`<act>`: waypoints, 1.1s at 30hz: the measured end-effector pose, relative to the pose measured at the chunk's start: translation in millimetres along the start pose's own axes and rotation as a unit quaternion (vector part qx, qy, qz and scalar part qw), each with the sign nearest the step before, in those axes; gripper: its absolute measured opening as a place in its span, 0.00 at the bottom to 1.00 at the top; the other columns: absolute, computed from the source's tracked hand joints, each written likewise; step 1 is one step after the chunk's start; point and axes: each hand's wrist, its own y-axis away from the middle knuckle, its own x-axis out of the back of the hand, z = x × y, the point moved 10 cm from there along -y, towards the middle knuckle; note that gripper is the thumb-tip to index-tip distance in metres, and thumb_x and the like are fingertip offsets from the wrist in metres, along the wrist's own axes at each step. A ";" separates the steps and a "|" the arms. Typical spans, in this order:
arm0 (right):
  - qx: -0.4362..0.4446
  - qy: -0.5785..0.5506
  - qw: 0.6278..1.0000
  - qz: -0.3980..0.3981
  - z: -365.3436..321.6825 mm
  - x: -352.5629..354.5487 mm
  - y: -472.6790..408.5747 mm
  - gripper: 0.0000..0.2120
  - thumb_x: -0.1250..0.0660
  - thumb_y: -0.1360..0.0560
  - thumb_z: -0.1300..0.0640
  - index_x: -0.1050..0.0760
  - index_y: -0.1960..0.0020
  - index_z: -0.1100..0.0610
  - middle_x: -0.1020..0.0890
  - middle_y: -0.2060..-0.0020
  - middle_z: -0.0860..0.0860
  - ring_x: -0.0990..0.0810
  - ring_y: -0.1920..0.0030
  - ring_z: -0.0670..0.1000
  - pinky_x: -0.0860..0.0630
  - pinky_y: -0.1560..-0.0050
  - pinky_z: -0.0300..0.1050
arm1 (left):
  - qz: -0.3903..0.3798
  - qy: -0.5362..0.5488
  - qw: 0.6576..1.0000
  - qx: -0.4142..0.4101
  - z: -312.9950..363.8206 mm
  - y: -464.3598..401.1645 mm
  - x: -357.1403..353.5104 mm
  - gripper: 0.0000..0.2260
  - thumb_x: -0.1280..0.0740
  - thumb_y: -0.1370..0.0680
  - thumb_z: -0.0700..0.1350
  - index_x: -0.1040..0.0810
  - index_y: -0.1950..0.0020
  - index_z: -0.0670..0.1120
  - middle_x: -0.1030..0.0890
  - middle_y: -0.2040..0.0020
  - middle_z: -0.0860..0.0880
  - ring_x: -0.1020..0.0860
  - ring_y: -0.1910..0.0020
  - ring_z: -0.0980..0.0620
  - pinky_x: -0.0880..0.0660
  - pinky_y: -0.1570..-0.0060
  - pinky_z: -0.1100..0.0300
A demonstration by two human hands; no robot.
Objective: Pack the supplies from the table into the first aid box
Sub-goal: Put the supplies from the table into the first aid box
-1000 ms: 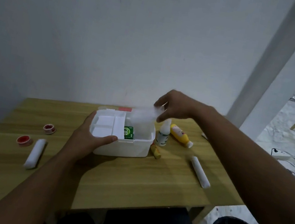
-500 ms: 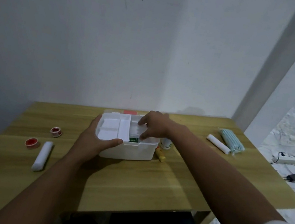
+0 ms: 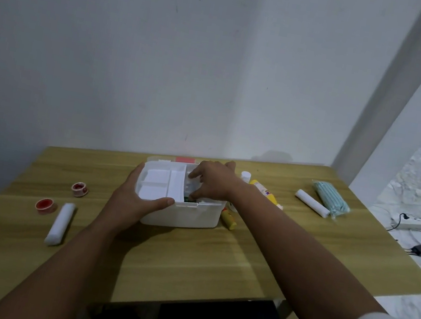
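First aid box (image 3: 183,214): white, open-topped, set mid-table near the far edge, with a white divided tray seated in its left half. Left hand (image 3: 131,201): clasped around the box's near-left corner, thumb laid along the front rim, so that the box is steadied. Right hand (image 3: 212,183): lowered into the right compartment, fingers curled downward; whether anything is pinched under them cannot be told. Step in hand, as judged: an item is being settled low in the right compartment; it is best pressed flat beside the green pack (image 3: 188,198) so that room is kept. Supplies not yet packed: two red tape rolls (image 3: 79,189) and a white gauze roll (image 3: 60,223) at left; a yellow bottle (image 3: 264,190) and a small yellow tube (image 3: 228,219) just right of the box; a second gauze roll (image 3: 312,202) and a pack of teal masks (image 3: 331,197) at far right. Obstruction: the bottle and tube are crowded against the box's right wall, under the right forearm.
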 end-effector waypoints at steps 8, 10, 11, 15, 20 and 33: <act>0.003 -0.010 1.000 -0.002 -1.6 8.8 6.3 0.30 0.22 0.32 0.41 0.22 0.31 0.45 0.18 0.37 0.44 0.23 0.34 0.49 0.40 0.38 0.56 | -0.011 0.001 1.000 0.004 3.0 0.3 0.8 0.52 0.20 0.40 0.67 0.42 0.21 0.63 0.29 0.27 0.57 0.29 0.34 0.51 0.24 0.41 0.49; 0.008 -0.021 1.000 0.016 1.5 19.7 9.2 0.27 0.23 0.30 0.42 0.21 0.32 0.46 0.18 0.37 0.42 0.22 0.36 0.47 0.39 0.39 0.54 | -0.014 -0.002 1.000 0.007 2.6 -0.1 1.1 0.53 0.20 0.40 0.66 0.42 0.21 0.63 0.30 0.26 0.56 0.30 0.34 0.51 0.24 0.43 0.50; 0.008 -0.031 0.999 0.025 4.2 26.9 11.6 0.25 0.24 0.29 0.42 0.21 0.33 0.46 0.18 0.37 0.42 0.21 0.37 0.46 0.38 0.39 0.53 | -0.014 -0.003 1.000 0.009 2.8 -0.1 1.3 0.53 0.20 0.40 0.67 0.42 0.21 0.63 0.30 0.26 0.56 0.30 0.34 0.51 0.24 0.43 0.49; -0.007 -0.109 0.991 0.073 28.6 55.1 21.6 0.19 0.26 0.26 0.43 0.17 0.38 0.49 0.15 0.41 0.44 0.18 0.41 0.46 0.28 0.35 0.56 | -0.022 -0.001 1.000 0.015 0.9 -0.2 1.4 0.54 0.20 0.41 0.67 0.42 0.21 0.62 0.30 0.25 0.56 0.30 0.32 0.49 0.25 0.39 0.47; -0.034 -0.169 0.976 0.131 72.2 77.7 41.5 0.15 0.27 0.23 0.51 0.15 0.40 0.57 0.13 0.45 0.51 0.16 0.46 0.49 0.20 0.39 0.48 | -0.064 0.001 0.998 -0.005 16.5 0.9 3.1 0.48 0.19 0.42 0.65 0.38 0.26 0.67 0.30 0.29 0.57 0.29 0.33 0.49 0.27 0.48 0.59; -0.191 -0.139 0.964 0.125 173.0 37.5 94.5 0.12 0.31 0.23 0.55 0.15 0.41 0.56 0.13 0.44 0.52 0.17 0.42 0.52 0.21 0.41 0.48 | -0.131 -0.004 0.991 -0.039 41.0 4.9 2.0 0.39 0.16 0.39 0.58 0.35 0.36 0.72 0.27 0.47 0.82 0.27 0.44 0.73 0.28 0.53 0.69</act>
